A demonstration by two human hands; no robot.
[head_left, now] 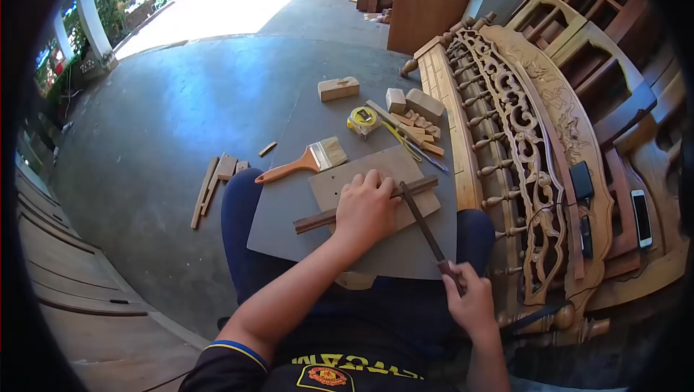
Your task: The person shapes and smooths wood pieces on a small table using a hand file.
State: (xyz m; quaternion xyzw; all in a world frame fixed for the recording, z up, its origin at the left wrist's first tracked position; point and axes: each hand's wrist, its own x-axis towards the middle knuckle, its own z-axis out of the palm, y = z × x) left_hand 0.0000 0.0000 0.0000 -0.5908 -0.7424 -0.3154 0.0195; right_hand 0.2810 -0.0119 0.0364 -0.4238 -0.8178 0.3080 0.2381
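Observation:
My left hand presses down on a dark, narrow wooden strip, its fingers curled over it. The strip lies slantwise across a flat wooden board. My right hand grips the handle of a long dark file. The file's far end rests on or just over the strip, to the right of my left hand. Under the board is a grey panel across my lap. Just beyond my left hand lies a paintbrush with an orange handle.
A yellow tape measure, a wooden block and small wood pieces lie on the panel's far part. Carved wooden furniture stands close on the right, with a phone on it. Wood offcuts lie on the floor at left.

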